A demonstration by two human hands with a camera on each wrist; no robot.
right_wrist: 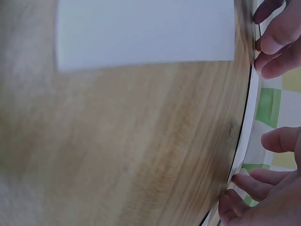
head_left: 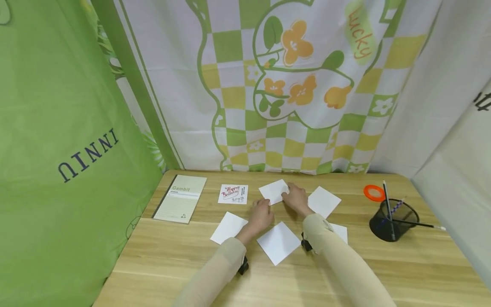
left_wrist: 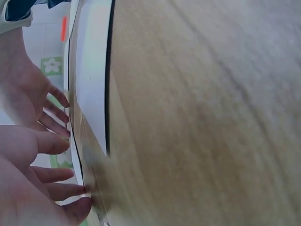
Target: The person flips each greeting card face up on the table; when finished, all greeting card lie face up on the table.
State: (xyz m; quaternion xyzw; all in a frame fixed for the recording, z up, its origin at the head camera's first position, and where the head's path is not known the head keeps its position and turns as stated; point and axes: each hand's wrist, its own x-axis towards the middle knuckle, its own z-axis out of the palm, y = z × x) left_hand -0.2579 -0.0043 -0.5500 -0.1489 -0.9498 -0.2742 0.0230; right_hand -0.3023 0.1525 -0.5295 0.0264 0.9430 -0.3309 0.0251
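Observation:
In the head view, a white square card (head_left: 273, 191) lies on the table between both hands. My left hand (head_left: 261, 216) has its fingertips at the card's near left corner. On the other side, my right hand (head_left: 297, 199) touches the right edge, thumb low and fingers near the far corner. The left wrist view shows the left hand (left_wrist: 33, 181) with fingers spread, tips down at the table. Fingers of the right hand (right_wrist: 270, 188) extend loosely in the right wrist view. More white squares lie around: left (head_left: 227, 228), near middle (head_left: 278, 244), right (head_left: 324, 202).
Another square (head_left: 340, 232) is partly hidden by the right sleeve. A Happy Birthday card (head_left: 232, 194) and a Gambit notebook (head_left: 180, 199) lie to the left. An orange ring (head_left: 374, 193) and a black mesh pen holder (head_left: 393, 226) with pencils stand right. A patterned curtain (head_left: 226, 47) hangs behind.

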